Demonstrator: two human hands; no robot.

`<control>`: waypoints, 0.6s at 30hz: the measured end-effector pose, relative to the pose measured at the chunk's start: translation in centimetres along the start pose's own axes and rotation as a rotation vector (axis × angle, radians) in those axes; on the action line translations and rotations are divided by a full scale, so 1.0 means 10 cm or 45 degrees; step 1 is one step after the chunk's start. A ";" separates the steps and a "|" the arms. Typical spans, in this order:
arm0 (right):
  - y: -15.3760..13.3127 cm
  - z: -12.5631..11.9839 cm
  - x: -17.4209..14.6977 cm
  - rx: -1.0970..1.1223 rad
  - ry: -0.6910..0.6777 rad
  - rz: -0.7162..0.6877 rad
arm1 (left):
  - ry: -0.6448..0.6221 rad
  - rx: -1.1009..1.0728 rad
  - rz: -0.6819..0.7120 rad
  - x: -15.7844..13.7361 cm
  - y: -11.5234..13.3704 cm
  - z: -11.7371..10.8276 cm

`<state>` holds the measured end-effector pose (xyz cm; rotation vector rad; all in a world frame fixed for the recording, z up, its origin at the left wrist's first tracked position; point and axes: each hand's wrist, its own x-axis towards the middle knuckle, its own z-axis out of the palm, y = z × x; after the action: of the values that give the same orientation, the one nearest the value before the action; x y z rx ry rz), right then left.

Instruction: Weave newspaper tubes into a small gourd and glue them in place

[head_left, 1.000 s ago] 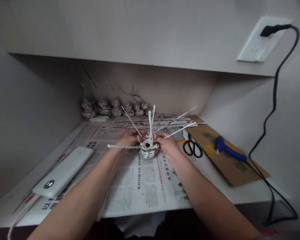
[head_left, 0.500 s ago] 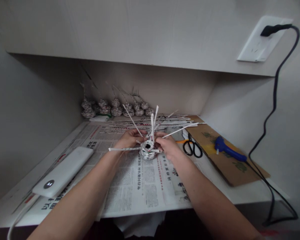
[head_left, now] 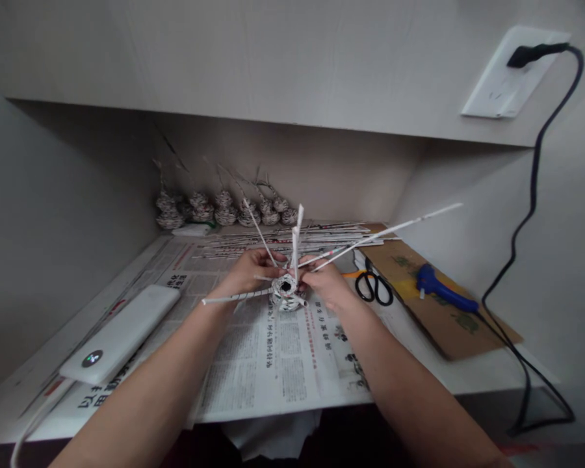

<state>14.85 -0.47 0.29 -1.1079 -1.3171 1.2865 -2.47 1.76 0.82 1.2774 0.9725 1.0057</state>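
A small woven newspaper gourd (head_left: 286, 300) is held over the newspaper, its round dark opening facing me. Rolled paper strips (head_left: 390, 231) stick out from it in several directions. On its left far side, my left hand (head_left: 254, 268) is closed with fingertips against the weave. My right hand (head_left: 322, 278) pinches at the other side, where the strips leave the body. Parts of the fingers of both hands are hidden behind the strips and the gourd.
Several finished woven gourds (head_left: 227, 209) line the back wall. Loose paper rolls (head_left: 273, 242) lie before them. Black-handled scissors (head_left: 374, 288), a blue glue gun (head_left: 446, 292) on cardboard (head_left: 448, 335), and its cord are on the right. A white power bank (head_left: 121, 335) lies left on newspaper (head_left: 253, 383).
The woven gourd has turned slightly in my hands. A long strip on the right now reaches farther out and higher. The view has shifted a little.
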 end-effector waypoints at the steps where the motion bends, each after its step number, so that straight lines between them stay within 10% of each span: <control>1: 0.01 0.00 0.00 -0.008 0.013 -0.021 | 0.014 0.060 0.038 -0.01 0.01 0.01; 18: 0.13 0.04 0.02 -0.278 0.165 -0.087 | 0.000 0.057 -0.171 0.01 -0.04 0.00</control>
<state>14.35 -0.24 -1.04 -1.2638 -1.4088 1.0208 -2.40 1.85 0.41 1.2321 1.0714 0.8843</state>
